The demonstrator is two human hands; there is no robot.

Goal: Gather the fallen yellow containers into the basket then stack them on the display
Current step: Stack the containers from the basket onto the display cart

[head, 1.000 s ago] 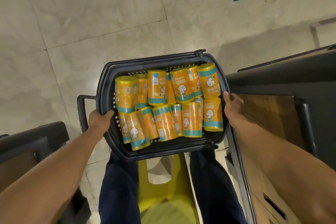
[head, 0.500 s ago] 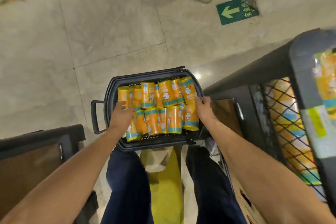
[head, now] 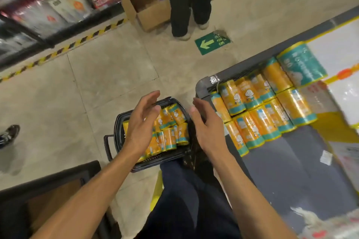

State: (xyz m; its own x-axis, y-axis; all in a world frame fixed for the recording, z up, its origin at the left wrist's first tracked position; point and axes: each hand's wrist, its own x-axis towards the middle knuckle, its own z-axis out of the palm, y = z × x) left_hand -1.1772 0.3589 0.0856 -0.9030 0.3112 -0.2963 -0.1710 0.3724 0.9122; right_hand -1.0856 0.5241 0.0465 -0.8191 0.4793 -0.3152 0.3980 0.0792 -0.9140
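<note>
Yellow containers [head: 171, 137] fill the black basket [head: 155, 161], which sits low on the floor [head: 97, 93] just ahead of the person's legs. They lie on their sides, packed in two rough rows, with their long axes running mostly away from the person.

Seen from the head camera, the left hand [head: 140, 122] hangs directly over the load, fingers straight and spread, holding nothing. The right hand [head: 206, 130] is just as empty and relaxed, over the basket's right rim. Whether either touches the basket I cannot tell.

Off to the right stands the display [head: 281, 161], where the stacked containers [head: 258, 114] lie side by side. The right hand is the nearer to it, so a pick probably goes straight down and the carry goes rightward and up.
</note>
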